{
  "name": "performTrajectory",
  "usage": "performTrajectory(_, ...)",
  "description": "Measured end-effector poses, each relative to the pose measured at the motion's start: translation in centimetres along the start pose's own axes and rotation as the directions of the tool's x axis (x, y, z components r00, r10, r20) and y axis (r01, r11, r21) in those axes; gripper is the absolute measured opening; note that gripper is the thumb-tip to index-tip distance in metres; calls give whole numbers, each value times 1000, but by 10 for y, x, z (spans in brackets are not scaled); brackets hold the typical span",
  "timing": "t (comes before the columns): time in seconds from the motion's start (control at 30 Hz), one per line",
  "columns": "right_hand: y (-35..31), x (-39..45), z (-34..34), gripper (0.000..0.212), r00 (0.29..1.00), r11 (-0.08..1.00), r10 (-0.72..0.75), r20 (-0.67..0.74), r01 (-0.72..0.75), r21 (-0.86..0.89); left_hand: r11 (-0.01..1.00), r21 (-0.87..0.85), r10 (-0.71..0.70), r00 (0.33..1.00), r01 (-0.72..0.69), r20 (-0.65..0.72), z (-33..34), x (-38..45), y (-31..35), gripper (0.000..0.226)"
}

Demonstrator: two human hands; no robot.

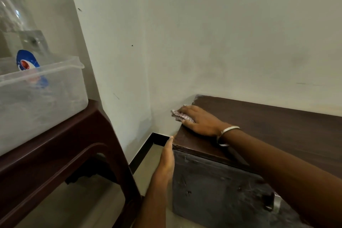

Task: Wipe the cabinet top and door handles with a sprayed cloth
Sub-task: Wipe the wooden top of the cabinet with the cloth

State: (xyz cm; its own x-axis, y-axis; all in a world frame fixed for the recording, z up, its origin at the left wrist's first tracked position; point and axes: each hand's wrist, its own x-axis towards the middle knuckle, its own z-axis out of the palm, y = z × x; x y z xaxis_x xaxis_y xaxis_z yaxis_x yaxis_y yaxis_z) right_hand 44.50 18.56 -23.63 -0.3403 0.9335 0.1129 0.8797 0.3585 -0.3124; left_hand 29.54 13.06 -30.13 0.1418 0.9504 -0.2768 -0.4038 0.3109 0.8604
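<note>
A low dark-brown cabinet stands against the wall, its top [268, 122] running to the right. My right hand [199, 118] lies flat on the top's left end, pressing a checked cloth [178, 114] that bulges over the left edge. My left hand [167, 155] rests against the cabinet's left front corner, fingers straight and holding nothing. The dusty dark door [212, 190] faces me, and a metal handle [273, 202] shows at its right, partly hidden by my right forearm.
A dark brown plastic stool [74, 146] stands to the left, carrying a clear plastic tub [42, 98] with clear bottles [16, 16] in it. A narrow strip of floor [148, 159] separates stool and cabinet. White walls meet in the corner behind.
</note>
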Motion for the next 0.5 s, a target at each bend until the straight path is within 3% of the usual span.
performTrajectory(0.13,-20,-33,2,52,991,991,-131,34,130,22,1000,-11,-29,999,29,19,-1,0,-2,43)
performTrajectory(0.23,-13,-28,1,51,988,989,-146,45,144,46,1000,-10,-25,999,25,31,-3,2,-3,43)
performTrajectory(0.5,47,43,-10,50,999,999,35,-30,-34,32,998,65,13,1000,-13,6,-5,4,-4,42)
